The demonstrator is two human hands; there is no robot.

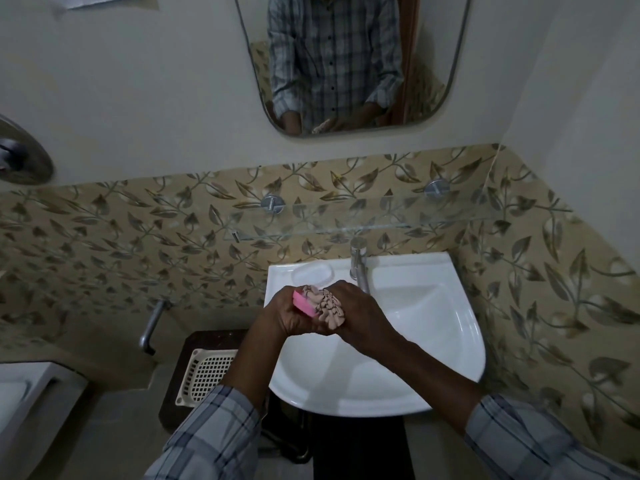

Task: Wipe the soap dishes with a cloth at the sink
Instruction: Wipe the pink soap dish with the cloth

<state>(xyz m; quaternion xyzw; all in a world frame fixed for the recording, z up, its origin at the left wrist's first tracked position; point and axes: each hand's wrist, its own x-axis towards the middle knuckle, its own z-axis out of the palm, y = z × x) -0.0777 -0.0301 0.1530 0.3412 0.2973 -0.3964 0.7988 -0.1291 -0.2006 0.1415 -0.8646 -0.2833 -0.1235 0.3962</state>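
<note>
My left hand (289, 318) grips a pink soap dish (304, 304) over the left side of the white sink (446, 341). My right hand (360, 315) is closed on a bunched beige patterned cloth (329, 306), which presses against the pink dish. Most of the dish is hidden by the cloth and my fingers. A moulded soap recess (313, 274) lies in the sink's back left rim, just beyond my hands.
A chrome tap (359, 263) stands at the back of the sink. Above it runs a glass shelf (363, 220), and a mirror (346, 64) hangs higher. A cream plastic basket (206, 372) sits on a dark stand left of the sink. A pipe (152, 323) juts from the left wall.
</note>
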